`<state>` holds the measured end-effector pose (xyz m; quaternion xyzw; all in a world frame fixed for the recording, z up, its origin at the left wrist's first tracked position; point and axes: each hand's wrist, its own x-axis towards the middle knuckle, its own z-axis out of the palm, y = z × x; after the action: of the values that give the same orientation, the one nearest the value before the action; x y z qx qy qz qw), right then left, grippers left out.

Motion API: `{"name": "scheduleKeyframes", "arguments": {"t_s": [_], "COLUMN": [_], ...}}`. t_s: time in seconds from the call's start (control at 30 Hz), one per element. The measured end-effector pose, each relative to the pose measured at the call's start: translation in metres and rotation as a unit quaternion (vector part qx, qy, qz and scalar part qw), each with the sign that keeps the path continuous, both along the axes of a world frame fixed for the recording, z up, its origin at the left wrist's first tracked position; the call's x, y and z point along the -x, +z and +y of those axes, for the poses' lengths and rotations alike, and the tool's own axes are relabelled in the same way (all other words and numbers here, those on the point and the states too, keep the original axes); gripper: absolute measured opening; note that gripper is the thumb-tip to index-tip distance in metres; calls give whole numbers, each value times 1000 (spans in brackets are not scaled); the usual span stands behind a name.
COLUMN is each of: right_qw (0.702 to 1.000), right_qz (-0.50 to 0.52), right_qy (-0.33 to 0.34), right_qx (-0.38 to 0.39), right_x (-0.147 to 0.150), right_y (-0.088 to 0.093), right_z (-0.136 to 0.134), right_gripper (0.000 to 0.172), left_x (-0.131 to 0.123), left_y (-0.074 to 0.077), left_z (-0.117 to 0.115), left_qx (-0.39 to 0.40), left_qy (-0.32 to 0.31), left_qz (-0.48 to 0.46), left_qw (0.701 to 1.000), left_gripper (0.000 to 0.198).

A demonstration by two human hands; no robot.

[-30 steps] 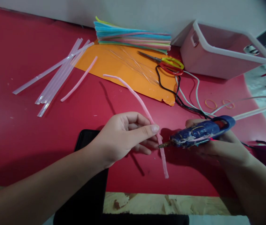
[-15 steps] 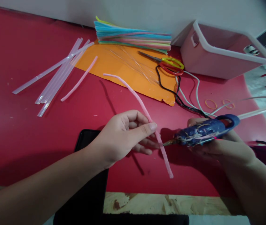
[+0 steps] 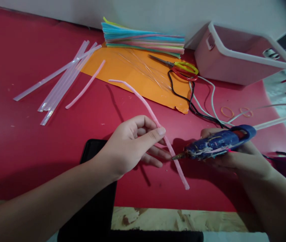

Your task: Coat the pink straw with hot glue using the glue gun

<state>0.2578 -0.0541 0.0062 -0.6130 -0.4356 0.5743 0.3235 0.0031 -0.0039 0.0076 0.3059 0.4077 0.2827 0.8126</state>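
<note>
The left hand (image 3: 130, 148) is pinching a pink pipe cleaner (image 3: 143, 104) between thumb and fingers, the grip closed around it a little below its middle, so a short end is hanging past the fingers and the long end is arching away over the red counter (image 3: 19, 141). The right hand (image 3: 236, 158) is wrapping its grip around a blue glue gun (image 3: 216, 144), whose nozzle is meeting the pipe cleaner just beyond the left fingertips. The pipe cleaner is looking light, thin and bendy, so holding it close to the nozzle probably steadies it best. Farther out are lying an orange sheet (image 3: 133, 74), scissors (image 3: 180, 69), clear glue sticks (image 3: 64, 77), bundled pipe cleaners (image 3: 143, 40) and a pink bin (image 3: 234, 53).
</note>
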Motion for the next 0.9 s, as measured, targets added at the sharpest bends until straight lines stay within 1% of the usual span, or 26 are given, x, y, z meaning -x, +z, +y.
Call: {"name": "scheduleKeyframes", "arguments": {"t_s": [0.03, 0.17, 0.23, 0.3, 0.5, 0.73, 0.9], "right_qw": [1000, 999, 999, 999, 999, 999, 999], "right_qz": [3, -17, -17, -14, 29, 27, 28], "right_qy": [-1, -46, -47, -44, 23, 39, 18], "right_qx": [-1, 12, 15, 18, 6, -10, -7], "right_x": [1, 9, 10, 8, -5, -11, -14], "right_y": [0, 6, 7, 6, -3, -7, -11], "right_z": [0, -1, -2, -2, 1, -1, -1], "right_gripper": [7, 5, 6, 8, 7, 8, 12], "left_x": [0, 1, 1, 0, -1, -1, 0], "left_y": [0, -1, -1, -1, 1, 2, 0], "left_z": [0, -1, -2, -2, -2, 0, -1], "left_qx": [0, 1, 2, 3, 12, 23, 16], "left_qy": [-2, -12, -15, -16, -23, -31, -58], "left_qz": [-1, -7, -6, -6, -5, 3, -12], "left_qw": [1000, 1000, 1000, 1000, 1000, 999, 998], "left_gripper": [24, 22, 23, 24, 23, 22, 22]}}
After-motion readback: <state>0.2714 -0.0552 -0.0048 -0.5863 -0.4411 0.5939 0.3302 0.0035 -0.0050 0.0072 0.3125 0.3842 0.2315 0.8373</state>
